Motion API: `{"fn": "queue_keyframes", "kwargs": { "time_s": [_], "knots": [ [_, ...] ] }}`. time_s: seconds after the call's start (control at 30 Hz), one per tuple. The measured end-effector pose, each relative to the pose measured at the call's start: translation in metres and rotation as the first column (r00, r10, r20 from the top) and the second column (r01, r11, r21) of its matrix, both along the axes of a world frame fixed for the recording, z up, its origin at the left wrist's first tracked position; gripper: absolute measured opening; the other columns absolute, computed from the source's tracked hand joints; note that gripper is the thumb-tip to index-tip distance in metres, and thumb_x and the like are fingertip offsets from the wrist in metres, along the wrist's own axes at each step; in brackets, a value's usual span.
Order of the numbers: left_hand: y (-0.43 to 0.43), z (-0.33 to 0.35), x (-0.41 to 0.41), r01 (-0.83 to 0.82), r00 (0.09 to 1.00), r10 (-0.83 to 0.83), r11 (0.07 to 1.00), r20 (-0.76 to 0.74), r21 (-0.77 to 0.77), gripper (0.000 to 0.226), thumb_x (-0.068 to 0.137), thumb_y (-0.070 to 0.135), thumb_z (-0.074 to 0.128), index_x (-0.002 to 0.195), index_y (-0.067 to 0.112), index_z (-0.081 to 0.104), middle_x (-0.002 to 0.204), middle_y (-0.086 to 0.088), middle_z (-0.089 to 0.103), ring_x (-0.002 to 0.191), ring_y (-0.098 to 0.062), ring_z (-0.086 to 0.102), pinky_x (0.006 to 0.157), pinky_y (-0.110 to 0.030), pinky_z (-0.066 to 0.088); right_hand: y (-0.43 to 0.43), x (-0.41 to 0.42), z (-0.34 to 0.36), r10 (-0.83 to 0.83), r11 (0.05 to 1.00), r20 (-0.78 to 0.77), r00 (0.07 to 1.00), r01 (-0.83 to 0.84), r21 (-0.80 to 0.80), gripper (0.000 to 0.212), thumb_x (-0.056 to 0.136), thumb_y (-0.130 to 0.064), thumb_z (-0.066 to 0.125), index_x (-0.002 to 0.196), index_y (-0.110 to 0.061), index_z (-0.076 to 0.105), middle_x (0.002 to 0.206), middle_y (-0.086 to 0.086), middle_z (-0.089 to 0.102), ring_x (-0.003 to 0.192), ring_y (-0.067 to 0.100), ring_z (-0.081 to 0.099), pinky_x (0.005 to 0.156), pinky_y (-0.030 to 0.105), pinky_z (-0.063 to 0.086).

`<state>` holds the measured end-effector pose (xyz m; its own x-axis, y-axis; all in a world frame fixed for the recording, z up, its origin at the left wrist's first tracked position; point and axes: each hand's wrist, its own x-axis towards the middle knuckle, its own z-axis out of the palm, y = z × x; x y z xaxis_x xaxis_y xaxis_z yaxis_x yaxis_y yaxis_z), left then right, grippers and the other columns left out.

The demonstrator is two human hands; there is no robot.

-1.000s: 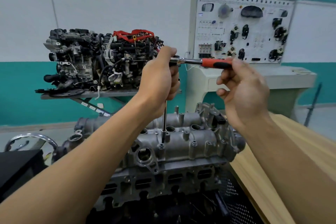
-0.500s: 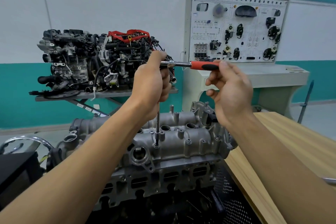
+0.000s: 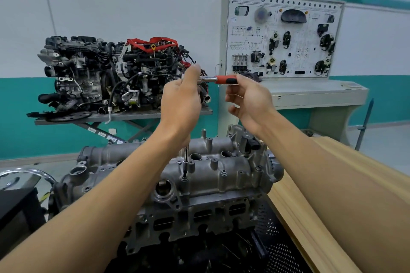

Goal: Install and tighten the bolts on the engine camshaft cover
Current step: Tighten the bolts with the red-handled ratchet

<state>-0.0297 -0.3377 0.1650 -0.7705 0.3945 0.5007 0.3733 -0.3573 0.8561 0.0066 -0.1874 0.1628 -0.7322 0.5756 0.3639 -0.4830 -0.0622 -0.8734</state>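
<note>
Left hand curled round the ratchet head; right hand fingertips pinched its red-black handle. Thin steel extension dropped from the left fist onto a bolt in the rough cast-metal cover.

The engine cover is cast metal, dull grey and grainy. The ratchet has a glossy chrome shank and a matt, plastic-looking red and black grip. Its extension bar is polished metal. The desk is smooth pale wood.
</note>
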Motion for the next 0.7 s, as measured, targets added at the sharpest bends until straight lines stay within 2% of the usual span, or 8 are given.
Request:
{"fn": "queue_keyframes", "kwargs": {
  "time_s": [0.1,0.2,0.3,0.4,0.57,0.7],
  "knots": [
    [-0.005,-0.002,-0.006,0.068,0.995,-0.071,0.997,0.072,0.037,0.051,0.101,0.039,0.044,0.057,0.024,0.025,0.047,0.006,0.021,0.041,-0.013,0.013,0.04,-0.022,0.014,-0.007,0.016,-0.011,-0.076,0.997,-0.138,0.988,0.078,0.006,0.021,0.102,-0.024,0.048,0.098,-0.011,0.064,0.065,-0.002,0.061,0.058,0.011,0.055,0.048,0.024,0.038],
    [-0.007,-0.003,-0.007,0.138,0.987,-0.142,0.989,0.07,0.055,0.051,0.1,0.037,0.042,0.054,0.025,0.023,0.045,0.007,0.02,0.039,-0.013,0.013,0.039,-0.019,0.014,-0.021,0.038,-0.016,-0.139,0.989,-0.304,0.942,0.145,-0.002,0.013,0.097,-0.019,0.052,0.088,-0.012,0.058,0.066,0.003,0.057,0.058,0.013,0.052,0.047,0.025,0.036],
    [-0.007,-0.001,-0.006,0.155,0.985,-0.157,0.987,0.066,0.031,0.054,0.099,0.036,0.04,0.048,0.027,0.024,0.045,0.007,0.02,0.039,-0.014,0.012,0.039,-0.019,0.013,-0.04,0.055,-0.013,-0.232,0.971,-0.38,0.895,0.239,-0.03,0.015,0.092,-0.01,0.053,0.077,-0.011,0.051,0.057,0.004,0.051,0.052,0.015,0.046,0.046,0.027,0.033],
    [-0.008,0.002,-0.006,0.171,0.981,-0.173,0.985,0.089,0.027,0.057,0.098,0.036,0.04,0.044,0.028,0.026,0.045,0.007,0.019,0.04,-0.014,0.011,0.04,-0.019,0.012,-0.059,0.067,-0.017,-0.253,0.963,-0.46,0.851,0.268,-0.034,0.019,0.085,-0.011,0.058,0.07,-0.015,0.049,0.051,0.002,0.048,0.047,0.016,0.042,0.043,0.024,0.033],
    [-0.011,0.003,-0.003,0.173,0.979,-0.174,0.985,0.107,0.024,0.06,0.098,0.036,0.039,0.041,0.027,0.026,0.044,0.008,0.018,0.04,-0.014,0.01,0.039,-0.02,0.011,-0.065,0.074,-0.021,-0.232,0.954,-0.503,0.832,0.296,0.05,0.015,0.084,-0.011,0.062,0.072,-0.016,0.055,0.05,-0.001,0.051,0.046,0.014,0.044,0.041,0.022,0.034],
    [-0.011,0.004,-0.004,0.16,0.978,-0.163,0.987,0.128,0.031,0.055,0.098,0.035,0.041,0.047,0.026,0.024,0.044,0.008,0.018,0.041,-0.014,0.01,0.039,-0.019,0.011,-0.051,0.064,-0.019,-0.183,0.966,-0.47,0.864,0.247,0.079,0.01,0.09,-0.013,0.059,0.082,-0.014,0.055,0.052,-0.004,0.054,0.049,0.014,0.047,0.044,0.023,0.035]
  ]
}}
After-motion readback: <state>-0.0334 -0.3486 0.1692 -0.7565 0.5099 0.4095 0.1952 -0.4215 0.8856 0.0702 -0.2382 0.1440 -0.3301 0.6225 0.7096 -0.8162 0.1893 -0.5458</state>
